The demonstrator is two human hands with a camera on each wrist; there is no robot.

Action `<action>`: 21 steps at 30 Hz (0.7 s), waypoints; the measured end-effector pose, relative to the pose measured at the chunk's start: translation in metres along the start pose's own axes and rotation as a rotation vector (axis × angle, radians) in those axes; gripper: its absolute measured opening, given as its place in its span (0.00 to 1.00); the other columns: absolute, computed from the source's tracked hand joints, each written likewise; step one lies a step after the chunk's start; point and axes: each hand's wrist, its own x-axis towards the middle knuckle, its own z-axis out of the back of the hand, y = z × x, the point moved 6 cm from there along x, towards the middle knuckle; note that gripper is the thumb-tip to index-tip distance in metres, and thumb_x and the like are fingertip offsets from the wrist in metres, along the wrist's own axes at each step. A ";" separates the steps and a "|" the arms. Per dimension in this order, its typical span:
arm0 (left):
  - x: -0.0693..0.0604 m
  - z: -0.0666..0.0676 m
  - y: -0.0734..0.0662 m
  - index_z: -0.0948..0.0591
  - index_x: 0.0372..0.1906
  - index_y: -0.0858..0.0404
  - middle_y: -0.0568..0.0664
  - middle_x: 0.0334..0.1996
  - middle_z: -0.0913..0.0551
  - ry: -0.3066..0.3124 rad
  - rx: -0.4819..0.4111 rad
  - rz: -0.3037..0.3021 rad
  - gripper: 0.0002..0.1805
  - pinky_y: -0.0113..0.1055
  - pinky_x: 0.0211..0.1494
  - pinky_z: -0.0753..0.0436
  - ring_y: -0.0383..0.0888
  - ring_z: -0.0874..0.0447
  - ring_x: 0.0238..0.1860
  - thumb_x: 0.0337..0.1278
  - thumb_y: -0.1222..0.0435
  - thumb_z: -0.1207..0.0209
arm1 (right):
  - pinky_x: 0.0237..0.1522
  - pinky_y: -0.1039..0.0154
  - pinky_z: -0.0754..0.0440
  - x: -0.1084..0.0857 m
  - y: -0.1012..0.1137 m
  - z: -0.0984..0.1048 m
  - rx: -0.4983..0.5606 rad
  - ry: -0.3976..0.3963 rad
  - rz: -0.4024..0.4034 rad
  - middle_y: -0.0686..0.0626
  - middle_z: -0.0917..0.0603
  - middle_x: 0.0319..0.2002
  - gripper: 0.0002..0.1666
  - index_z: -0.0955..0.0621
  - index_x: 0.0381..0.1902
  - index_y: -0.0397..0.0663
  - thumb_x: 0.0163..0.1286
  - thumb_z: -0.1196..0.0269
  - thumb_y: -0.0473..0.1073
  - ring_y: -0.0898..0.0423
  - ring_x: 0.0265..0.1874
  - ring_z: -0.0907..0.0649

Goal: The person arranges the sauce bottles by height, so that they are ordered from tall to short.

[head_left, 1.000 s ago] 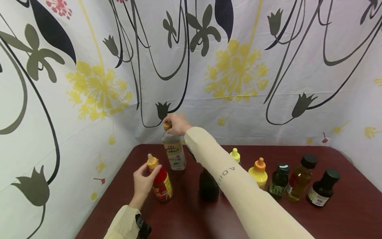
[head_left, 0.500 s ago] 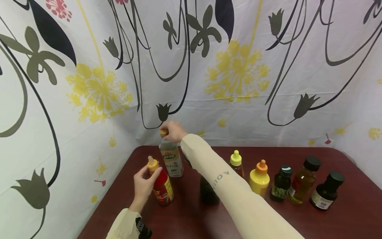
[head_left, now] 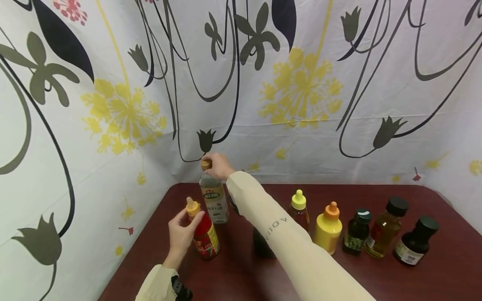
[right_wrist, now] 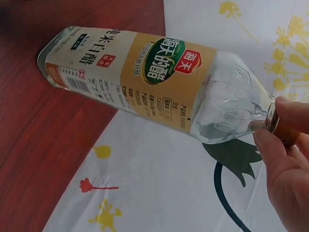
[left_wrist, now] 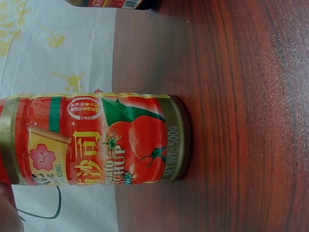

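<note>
In the head view my left hand (head_left: 181, 234) holds the red ketchup bottle (head_left: 206, 238) just below its yellow cap, thumb on one side and fingers on the other. The left wrist view shows this ketchup bottle (left_wrist: 101, 140) upright on the table, with only a bit of my fingertip (left_wrist: 8, 212) at the edge. Behind it, to its right, my right hand (head_left: 218, 165) grips a clear glass vinegar bottle (head_left: 214, 198) by its brown cap and neck. In the right wrist view the thumb and fingers (right_wrist: 277, 150) pinch the neck of the vinegar bottle (right_wrist: 140, 79).
Right of my forearm stand a yellow-capped bottle (head_left: 299, 209), a yellow squeeze bottle (head_left: 327, 230), a small green-labelled bottle (head_left: 355, 234), an oil bottle (head_left: 384, 230) and a dark bottle (head_left: 412, 244). My sleeve partly hides another dark bottle (head_left: 261, 244). Patterned cloth (head_left: 241, 104) surrounds the table.
My right hand has brought the vinegar bottle slightly left and down, closer to the ketchup bottle. The left hand and ketchup bottle have hardly moved.
</note>
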 end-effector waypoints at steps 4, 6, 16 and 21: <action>-0.001 0.000 0.000 0.20 0.39 0.72 0.59 0.33 0.19 -0.001 0.006 -0.004 0.14 0.26 0.33 0.23 0.32 0.23 0.29 0.44 0.71 0.36 | 0.44 0.61 0.26 0.000 -0.002 -0.001 0.050 -0.005 -0.018 0.44 0.26 0.49 0.25 0.29 0.57 0.45 0.60 0.41 0.33 0.51 0.46 0.25; 0.000 0.000 0.001 0.19 0.40 0.72 0.59 0.33 0.19 -0.001 0.003 -0.010 0.14 0.26 0.32 0.23 0.32 0.23 0.29 0.44 0.71 0.36 | 0.45 0.61 0.26 0.000 -0.003 -0.001 0.078 -0.009 -0.024 0.44 0.26 0.50 0.26 0.30 0.57 0.44 0.60 0.41 0.33 0.51 0.47 0.25; 0.006 -0.001 0.031 0.18 0.39 0.65 0.53 0.32 0.18 -0.023 -0.011 -0.085 0.14 0.32 0.32 0.21 0.37 0.21 0.31 0.42 0.66 0.34 | 0.44 0.61 0.26 -0.007 -0.002 0.000 0.109 -0.069 -0.075 0.44 0.25 0.50 0.25 0.29 0.56 0.44 0.59 0.40 0.34 0.51 0.46 0.25; 0.005 0.000 0.028 0.17 0.37 0.64 0.50 0.30 0.18 -0.031 -0.026 -0.136 0.13 0.27 0.30 0.22 0.36 0.22 0.30 0.42 0.65 0.35 | 0.47 0.61 0.27 -0.008 -0.002 0.005 0.117 -0.029 -0.110 0.44 0.30 0.56 0.31 0.35 0.61 0.45 0.60 0.40 0.37 0.51 0.51 0.27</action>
